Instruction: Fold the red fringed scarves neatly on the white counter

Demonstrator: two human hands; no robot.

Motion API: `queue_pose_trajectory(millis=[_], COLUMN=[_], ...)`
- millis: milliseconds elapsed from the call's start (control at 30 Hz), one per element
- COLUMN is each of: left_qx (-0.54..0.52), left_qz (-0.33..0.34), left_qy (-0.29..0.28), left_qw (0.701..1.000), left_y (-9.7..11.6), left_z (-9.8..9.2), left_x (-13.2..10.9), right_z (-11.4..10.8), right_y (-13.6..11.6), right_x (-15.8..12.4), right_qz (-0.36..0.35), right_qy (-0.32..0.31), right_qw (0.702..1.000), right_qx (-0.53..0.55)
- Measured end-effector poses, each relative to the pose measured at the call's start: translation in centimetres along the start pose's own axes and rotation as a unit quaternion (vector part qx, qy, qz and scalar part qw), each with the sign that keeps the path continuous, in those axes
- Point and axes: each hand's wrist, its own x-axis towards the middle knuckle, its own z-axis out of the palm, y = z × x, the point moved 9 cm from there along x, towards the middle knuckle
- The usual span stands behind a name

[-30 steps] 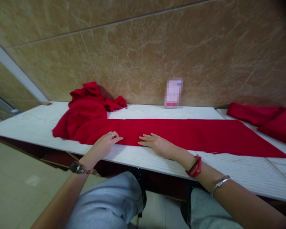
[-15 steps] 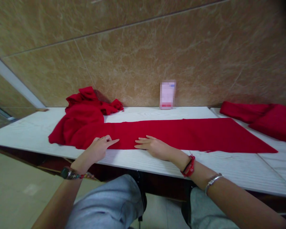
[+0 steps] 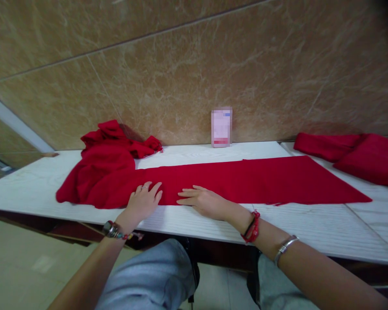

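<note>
Red cloth: soft, limp, best held by its edges

We note the red cloth (image 3: 229,181) lying along the white bench (image 3: 207,228), flat towards its pointed right end, bunched into a heap at the left. Our 2 hands rest on it near the front edge, neither gripping: left hand (image 3: 144,201) with fingers spread, right hand (image 3: 208,203) laid flat. We judge it light, floppy, hardly fragile, and prone to wrinkle or drag. We would pinch the front edge at 2 points well apart, avoiding the loose threads (image 3: 274,204).

brn marbled wall (image 3: 181,86) behind wht tbl (image 3: 194,226)
</note>
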Motion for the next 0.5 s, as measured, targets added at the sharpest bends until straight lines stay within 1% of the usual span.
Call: queue_pose_trajectory(millis=[67,100,133,167,233,300,333,367,400,433,500], left_qx=[0.034,0.044,0.048,0.046,0.005,-0.068,-0.099,-0.115,-0.114,-0.099,-0.046], left_qz=[-0.053,-0.066,-0.067,-0.053,0.025,0.12,0.152,0.165,0.16,0.138,0.068], left_qy=[-0.023,-0.028,-0.025,-0.013,0.022,0.037,0.034,0.028,0.025,0.026,0.024], left_qw=[0.998,0.996,0.996,0.997,0.999,0.99,0.983,0.979,0.98,0.985,0.996], left_y=[-1.3,-1.5,-1.3,-0.6,1.7,4.1,4.8,5.0,4.7,4.0,2.1], left_z=[0.1,-0.1,-0.5,-1.0,-2.0,-2.5,-2.5,-2.4,-2.1,-1.9,-1.4], left_x=[-0.2,-0.2,0.0,0.4,1.3,1.9,2.1,2.2,2.3,2.3,2.0], right_z=[-0.1,-0.1,-0.1,-0.1,0.0,0.1,0.1,0.1,0.1,0.1,0.0], right_y=[0.0,0.0,0.1,0.1,0.1,0.2,0.3,0.3,0.3,0.3,0.3], right_x=[0.0,0.0,0.0,0.0,0.0,0.1,0.1,0.1,0.1,0.1,0.1], right_qz=[0.004,0.007,0.009,0.01,0.012,0.014,0.016,0.016,0.015,0.012,0.007], right_qy=[-0.001,-0.001,-0.001,-0.001,0.0,0.002,0.005,0.008,0.012,0.016,0.022], right_qw=[1.0,1.0,1.0,1.0,1.0,1.0,1.0,1.0,1.0,1.0,1.0], right_qx=[0.001,0.002,0.003,0.003,0.004,0.003,0.003,0.003,0.004,0.004,0.002])
